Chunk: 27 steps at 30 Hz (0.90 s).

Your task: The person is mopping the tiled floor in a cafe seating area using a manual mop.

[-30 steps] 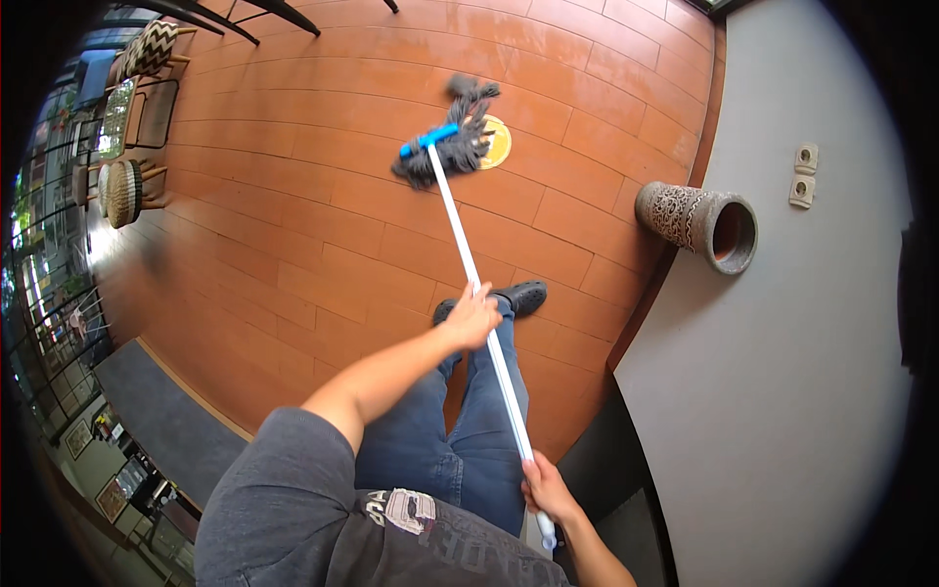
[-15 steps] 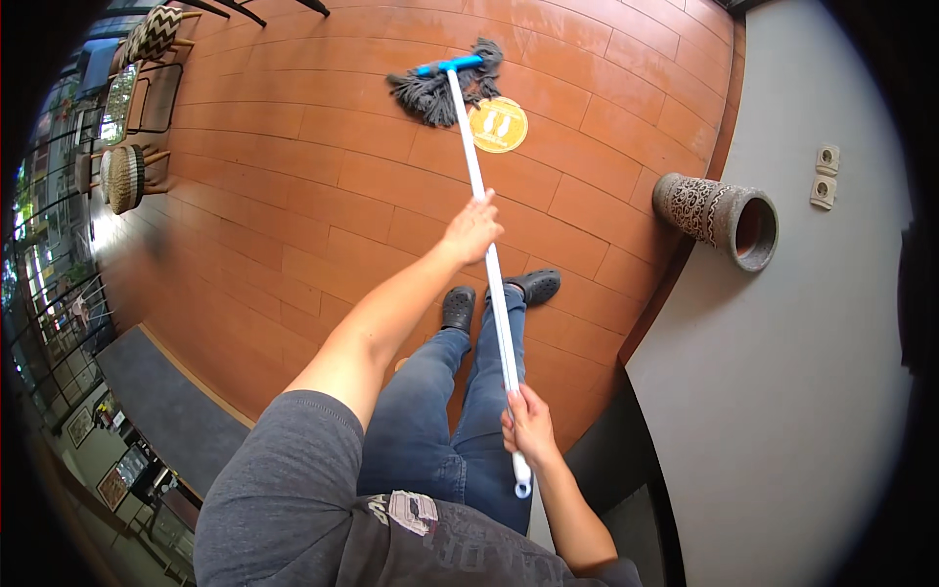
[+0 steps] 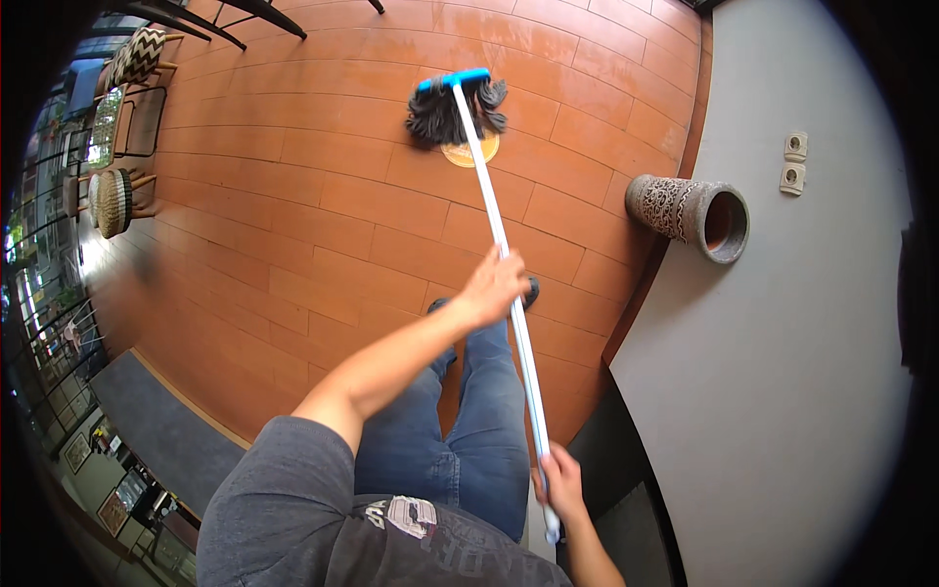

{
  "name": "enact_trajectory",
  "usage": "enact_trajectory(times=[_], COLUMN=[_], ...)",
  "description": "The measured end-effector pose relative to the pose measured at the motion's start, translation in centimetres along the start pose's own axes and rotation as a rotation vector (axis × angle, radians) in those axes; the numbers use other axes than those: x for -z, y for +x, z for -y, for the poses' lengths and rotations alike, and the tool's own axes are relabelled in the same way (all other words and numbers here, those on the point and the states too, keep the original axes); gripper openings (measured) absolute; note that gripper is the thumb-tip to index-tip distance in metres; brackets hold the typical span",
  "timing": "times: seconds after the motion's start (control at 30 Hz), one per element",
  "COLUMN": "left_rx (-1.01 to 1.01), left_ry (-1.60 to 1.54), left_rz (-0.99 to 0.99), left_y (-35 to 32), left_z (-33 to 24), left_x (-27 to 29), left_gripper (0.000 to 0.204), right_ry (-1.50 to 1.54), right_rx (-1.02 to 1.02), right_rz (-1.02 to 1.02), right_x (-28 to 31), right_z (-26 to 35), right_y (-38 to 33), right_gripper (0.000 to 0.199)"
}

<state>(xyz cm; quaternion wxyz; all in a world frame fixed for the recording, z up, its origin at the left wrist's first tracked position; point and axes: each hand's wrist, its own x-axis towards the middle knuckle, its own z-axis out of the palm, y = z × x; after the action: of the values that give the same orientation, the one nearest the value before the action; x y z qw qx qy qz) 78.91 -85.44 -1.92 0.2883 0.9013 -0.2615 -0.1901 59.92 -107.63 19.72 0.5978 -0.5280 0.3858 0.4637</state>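
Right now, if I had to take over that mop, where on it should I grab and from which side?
Grip the white handle, not the dark string head. It is a long thin pole slanting from the floor toward the person, so wrap fingers round it from the side: one hand mid-shaft, as the left hand does, one near the top end, like the right hand.

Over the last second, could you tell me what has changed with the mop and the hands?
The mop head was pushed forward, away from the person, past the round yellow floor mark to its far side. The left hand and right hand kept their grip on the white handle. The patterned pot by the wall stayed put.
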Motion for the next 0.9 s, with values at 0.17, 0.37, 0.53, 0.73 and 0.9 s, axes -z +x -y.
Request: enact_trajectory(times=[0.17,0.37,0.53,0.73,0.9], left_rx=[0.196,0.111,-0.051,-0.215,-0.222], left_ry=[0.324,0.493,0.346,0.115,0.222], left_rz=[0.07,0.32,0.443,0.56,0.621], left_y=[6.3,3.7,-3.4,-13.9,-13.9], left_z=[11.6,6.3,-3.4,-12.6,-10.2], left_x=[-0.7,-2.5,-6.0,-8.7,-8.5], left_gripper=[0.015,0.022,0.024,0.026,0.026], right_ry=[-0.041,-0.029,0.049,0.051,0.14], right_rx=[0.099,-0.025,-0.21,-0.386,-0.343], right_rz=[-0.021,-0.06,-0.118,-0.223,-0.225], right_x=[-6.2,-5.6,-3.7,-6.0,-8.4], right_z=[5.4,0.8,-6.6,-14.5,-15.4], right_y=[13.2,9.3,-0.9,-12.9,-11.0], right_gripper=[0.032,0.034,0.029,0.024,0.028])
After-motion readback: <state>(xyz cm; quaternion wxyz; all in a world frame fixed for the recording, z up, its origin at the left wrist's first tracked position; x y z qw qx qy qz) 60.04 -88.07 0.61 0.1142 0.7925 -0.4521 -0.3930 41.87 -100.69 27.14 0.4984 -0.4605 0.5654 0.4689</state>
